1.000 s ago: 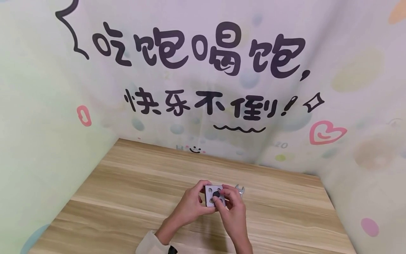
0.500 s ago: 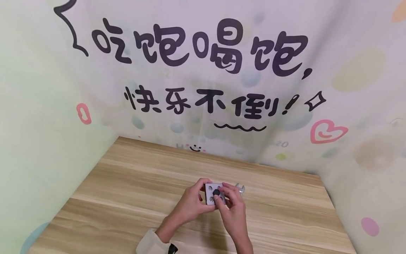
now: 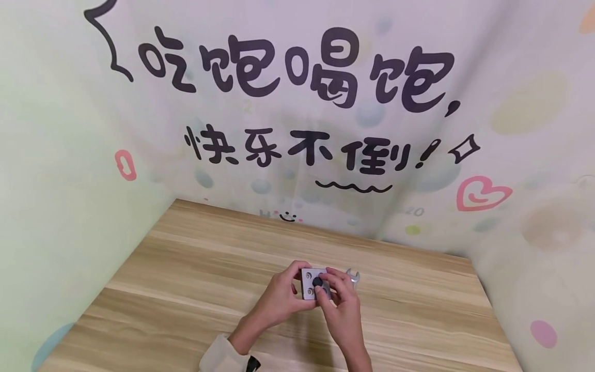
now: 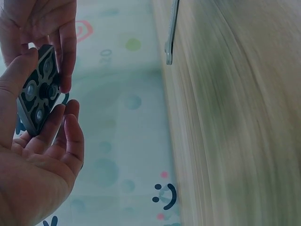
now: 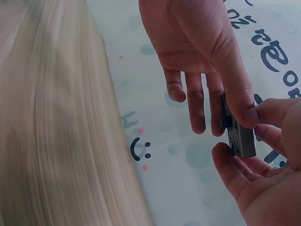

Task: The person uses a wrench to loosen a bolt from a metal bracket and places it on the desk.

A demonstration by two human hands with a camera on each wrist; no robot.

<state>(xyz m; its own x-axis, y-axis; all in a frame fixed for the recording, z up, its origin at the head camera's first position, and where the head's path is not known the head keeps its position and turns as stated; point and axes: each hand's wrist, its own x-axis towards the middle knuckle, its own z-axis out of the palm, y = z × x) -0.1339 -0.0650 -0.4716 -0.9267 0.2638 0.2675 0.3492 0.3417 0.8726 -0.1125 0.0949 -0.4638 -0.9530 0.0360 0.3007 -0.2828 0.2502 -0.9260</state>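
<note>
A square silver metal plate (image 3: 308,283) with holes near its corners is held above the table. My left hand (image 3: 274,299) grips it by its edges, thumb on one side and fingers on the other. At the plate's middle sits a black bolt (image 3: 317,282) with a broad dark head. My right hand (image 3: 343,307) pinches that head between thumb and fingers. In the left wrist view the plate's underside (image 4: 34,101) shows dark recesses, round metal fittings and a dark stub at the centre. The right wrist view shows the plate (image 5: 244,140) edge-on.
An open-ended wrench (image 3: 354,279) lies on the wooden table (image 3: 195,268) just beyond my right hand, partly hidden by it. Printed cloth walls (image 3: 260,113) enclose the table at the back and sides.
The black bolt's head looked tilted a second ago and now faces up more squarely at the plate's centre. My right fingers shift slightly around it; my left hand stays put.
</note>
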